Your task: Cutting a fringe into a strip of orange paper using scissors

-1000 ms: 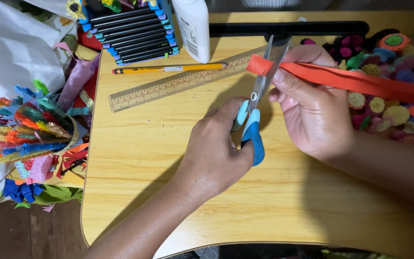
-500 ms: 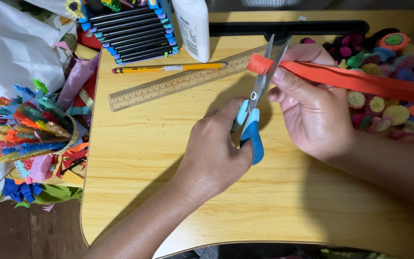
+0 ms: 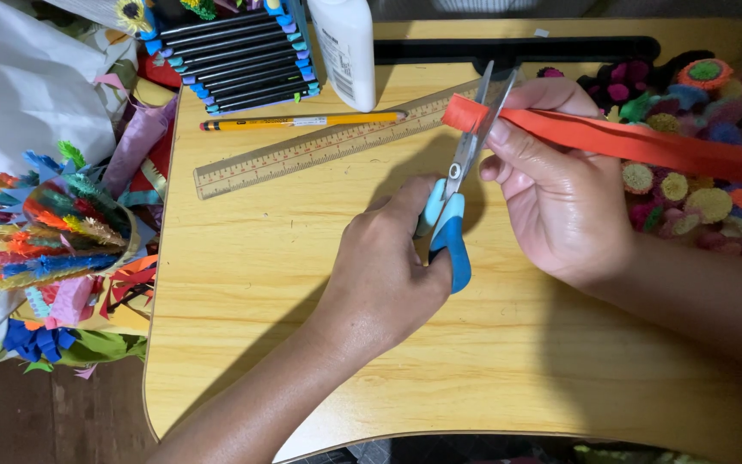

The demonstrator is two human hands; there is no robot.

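My left hand (image 3: 388, 275) grips blue-handled scissors (image 3: 455, 210) over the yellow wooden table (image 3: 302, 344). Their blades point away from me, spread apart around the near end of a long red paper strip (image 3: 637, 142). My right hand (image 3: 560, 206) pinches that strip just right of the blades. The strip runs off toward the right edge of the view. A short stub of red paper shows to the left of the blades.
A wooden ruler (image 3: 319, 150) and a yellow pencil (image 3: 302, 123) lie behind the hands. A white glue bottle (image 3: 345, 47) and a case of black markers (image 3: 234, 56) stand at the back. Rolled paper flowers (image 3: 689, 198) crowd the right; fringed coloured paper (image 3: 45, 232) fills the left.
The scissor blades have spread a little wider around the red strip. Both hands stay in nearly the same place.
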